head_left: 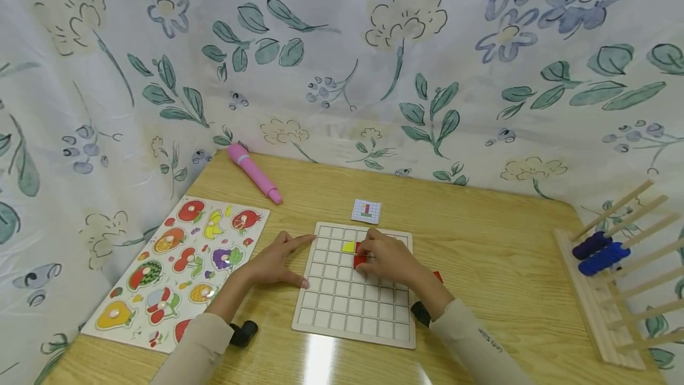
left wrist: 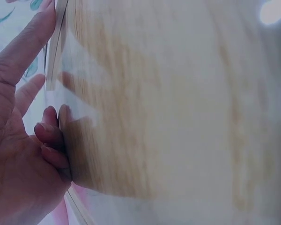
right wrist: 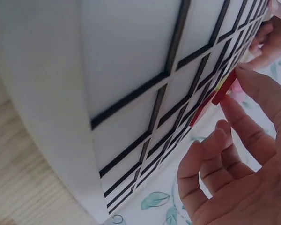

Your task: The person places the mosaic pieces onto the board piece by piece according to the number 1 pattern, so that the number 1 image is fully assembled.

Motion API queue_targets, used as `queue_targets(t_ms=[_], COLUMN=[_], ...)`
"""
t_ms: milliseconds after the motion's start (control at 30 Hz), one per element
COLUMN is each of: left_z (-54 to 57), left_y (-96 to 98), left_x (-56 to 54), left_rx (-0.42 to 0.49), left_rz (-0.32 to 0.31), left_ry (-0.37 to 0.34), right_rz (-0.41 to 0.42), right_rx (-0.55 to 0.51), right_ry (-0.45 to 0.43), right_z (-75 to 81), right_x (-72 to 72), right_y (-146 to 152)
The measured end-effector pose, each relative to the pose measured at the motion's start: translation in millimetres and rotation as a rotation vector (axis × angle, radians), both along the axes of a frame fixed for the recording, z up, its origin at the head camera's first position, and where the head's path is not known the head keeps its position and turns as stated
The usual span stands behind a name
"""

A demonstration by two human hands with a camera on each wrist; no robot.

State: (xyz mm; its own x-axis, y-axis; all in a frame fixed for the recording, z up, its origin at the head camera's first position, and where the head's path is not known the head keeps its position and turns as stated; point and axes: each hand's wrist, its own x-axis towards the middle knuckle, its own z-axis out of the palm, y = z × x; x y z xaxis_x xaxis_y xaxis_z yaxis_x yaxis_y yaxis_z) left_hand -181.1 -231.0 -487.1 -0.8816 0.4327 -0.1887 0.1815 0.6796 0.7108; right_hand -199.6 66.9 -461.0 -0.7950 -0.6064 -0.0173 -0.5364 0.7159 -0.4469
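A white grid board [head_left: 352, 318] with a wooden rim lies flat on the table. My right hand [head_left: 389, 257] is over its upper part and pinches a red tile [right wrist: 225, 89] between thumb and index finger. Just beside that tile, another red tile [right wrist: 201, 110] sits on the grid. To their left in the head view is a yellow piece [head_left: 348, 247] with a curved edge, in a cell. My left hand [head_left: 274, 261] touches the board's left edge with thumb and index finger spread apart. In the left wrist view its other fingers [left wrist: 51, 133] hang loosely bent.
A small card [head_left: 366, 211] with a printed grid pattern lies behind the board. A fruit puzzle [head_left: 181, 248] is at left, a pink microphone-shaped toy [head_left: 255, 174] behind it. At right stands a wooden peg rack [head_left: 598, 314] with blue rings. Another red piece [head_left: 438, 276] shows beside the right forearm.
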Motion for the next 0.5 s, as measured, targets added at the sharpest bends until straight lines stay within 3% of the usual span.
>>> queue_targets(t_ms=[500], left_z=[-0.1], left_y=[1.6], left_x=[-0.4], left_rx=[0.004], left_rz=[0.009], left_ry=[-0.011], right_rz=[-0.007], right_rx=[0.058], right_ry=[0.130], right_z=[-8.8], right_x=[1.2], right_y=[0.3])
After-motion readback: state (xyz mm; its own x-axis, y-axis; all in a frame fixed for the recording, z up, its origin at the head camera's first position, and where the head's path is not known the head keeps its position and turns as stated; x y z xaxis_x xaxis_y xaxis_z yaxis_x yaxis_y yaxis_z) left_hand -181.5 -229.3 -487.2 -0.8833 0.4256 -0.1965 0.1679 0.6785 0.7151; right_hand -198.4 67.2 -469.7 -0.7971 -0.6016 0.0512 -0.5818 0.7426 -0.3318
